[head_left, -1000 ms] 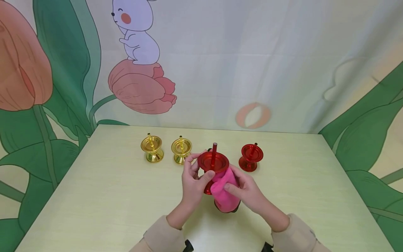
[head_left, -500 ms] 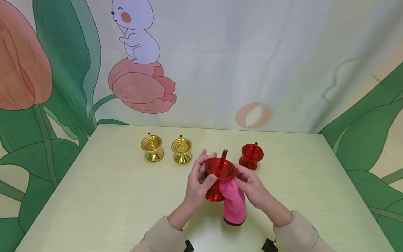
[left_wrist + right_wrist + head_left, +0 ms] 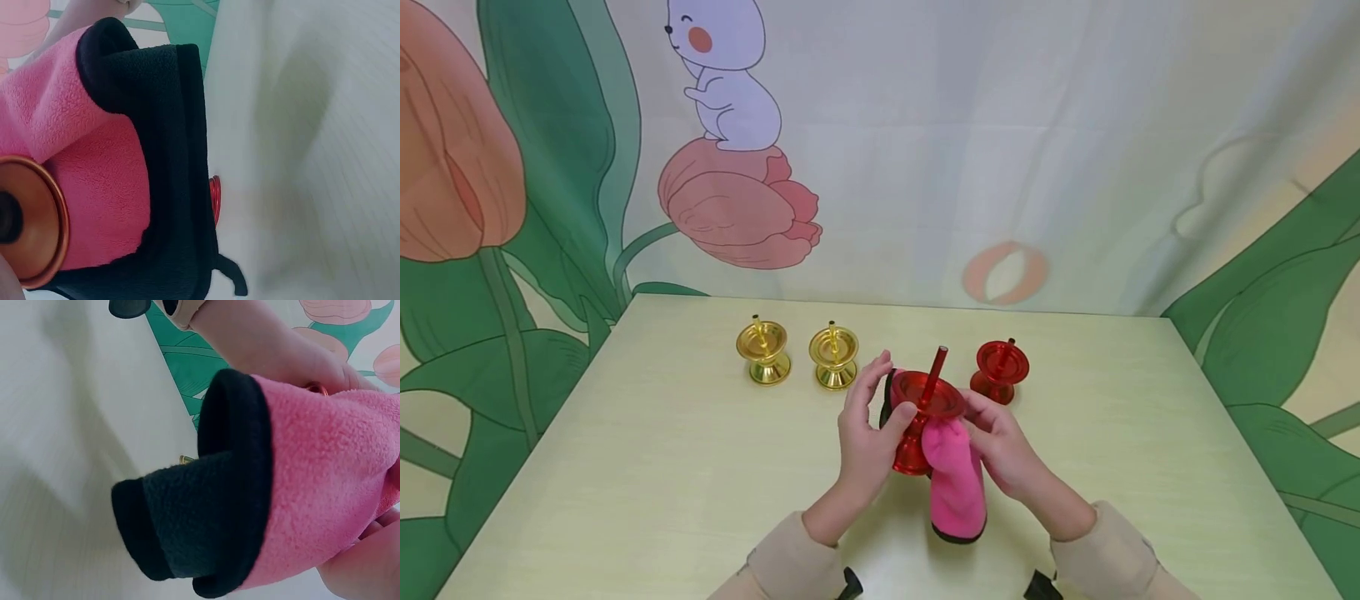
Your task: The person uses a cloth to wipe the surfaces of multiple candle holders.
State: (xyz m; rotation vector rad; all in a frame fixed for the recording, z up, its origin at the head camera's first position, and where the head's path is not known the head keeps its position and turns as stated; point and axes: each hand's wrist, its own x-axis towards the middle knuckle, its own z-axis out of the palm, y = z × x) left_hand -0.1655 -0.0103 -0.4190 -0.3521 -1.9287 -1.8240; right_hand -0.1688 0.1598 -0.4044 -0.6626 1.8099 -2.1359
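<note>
In the head view my left hand (image 3: 865, 446) holds a red metal candle holder (image 3: 912, 454) above the table, thumb against its stem under the dish. The holder leans a little, its thin central tube slanting up to the right. My right hand (image 3: 1006, 450) pinches a pink cloth (image 3: 957, 496) against the right side of the dish, and one end hangs down. Part of the cloth also lies behind the holder, by the left fingers. The left wrist view shows the cloth's dark green back (image 3: 169, 156) and black edging, beside the holder's round base (image 3: 47, 228).
Two gold candle holders, one at far left (image 3: 763, 350) and one nearer the middle (image 3: 833, 354), stand at the back of the pale table (image 3: 685, 467). A smaller-looking red candle holder (image 3: 1002, 367) stands behind my right hand. A printed curtain (image 3: 887, 167) hangs behind the table.
Both hands and the red holder have shifted slightly right and toward me. The holder tilts more, and the bunched cloth now hangs longer below it. My left fingers have lifted away from the dish rim.
</note>
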